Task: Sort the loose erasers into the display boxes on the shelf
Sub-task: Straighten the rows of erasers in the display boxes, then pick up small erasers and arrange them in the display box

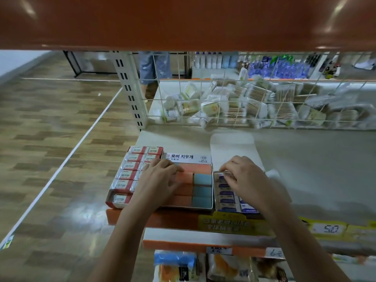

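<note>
Three display boxes stand side by side at the shelf's front edge. The left box (130,174) holds red-and-white wrapped erasers. The middle box (189,158) holds orange and blue erasers (201,188). The right box (227,200) holds white erasers with purple labels. My left hand (160,178) lies over the orange erasers with its fingers spread and nearly straight. My right hand (244,176) is at the far end of the right box, its fingertips pinching a purple-labelled eraser (223,175) there.
A wire grid (223,102) backs the shelf, with packs of cotton swabs behind it. The right box's open lid (232,147) lies flat behind it. An orange shelf (183,21) hangs overhead. Price tags line the front rail; packaged goods sit below. A person stands in the far aisle.
</note>
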The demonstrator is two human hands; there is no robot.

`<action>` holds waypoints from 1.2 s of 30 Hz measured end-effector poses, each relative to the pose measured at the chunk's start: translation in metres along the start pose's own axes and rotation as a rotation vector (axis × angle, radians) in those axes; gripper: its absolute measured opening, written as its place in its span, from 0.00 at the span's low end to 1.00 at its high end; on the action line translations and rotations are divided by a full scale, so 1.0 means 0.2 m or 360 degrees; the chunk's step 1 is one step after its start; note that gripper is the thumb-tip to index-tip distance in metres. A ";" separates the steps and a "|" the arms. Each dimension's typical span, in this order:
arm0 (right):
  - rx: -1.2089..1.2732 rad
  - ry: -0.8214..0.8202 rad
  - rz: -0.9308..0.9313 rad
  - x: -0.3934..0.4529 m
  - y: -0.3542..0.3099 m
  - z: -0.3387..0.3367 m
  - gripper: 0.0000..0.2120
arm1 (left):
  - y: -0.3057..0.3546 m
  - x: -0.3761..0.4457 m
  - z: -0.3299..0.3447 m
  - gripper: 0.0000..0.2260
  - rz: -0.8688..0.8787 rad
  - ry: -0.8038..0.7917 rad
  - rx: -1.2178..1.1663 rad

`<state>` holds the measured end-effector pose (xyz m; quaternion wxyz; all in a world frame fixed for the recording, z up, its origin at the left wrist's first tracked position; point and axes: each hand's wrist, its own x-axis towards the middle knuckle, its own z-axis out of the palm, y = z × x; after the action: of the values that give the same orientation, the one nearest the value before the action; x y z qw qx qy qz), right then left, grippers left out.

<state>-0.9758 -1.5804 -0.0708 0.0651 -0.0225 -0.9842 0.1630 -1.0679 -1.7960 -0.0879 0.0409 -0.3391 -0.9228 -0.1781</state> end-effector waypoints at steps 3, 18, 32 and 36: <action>0.0015 0.0066 0.0039 0.00 -0.02 -0.01 0.10 | 0.01 0.02 0.00 0.14 0.0042 -0.0037 -0.0007; -0.0094 0.0255 0.0460 -0.13 -0.01 -0.12 0.11 | 0.22 0.24 -0.15 0.17 0.0510 -0.0318 -0.0044; -0.0288 0.0337 0.1263 -0.86 0.69 -0.49 0.16 | 1.49 0.34 0.25 0.16 0.1166 -0.0393 -0.0096; -0.0242 0.0315 0.1354 -1.12 0.94 -0.57 0.18 | 1.83 0.34 0.45 0.16 0.1119 -0.0455 -0.0074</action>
<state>-0.7337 -1.3813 -0.0527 0.0843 -0.4459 -0.8855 0.0994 -0.8811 -1.4634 -0.0491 -0.0374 -0.6573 -0.7422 -0.1250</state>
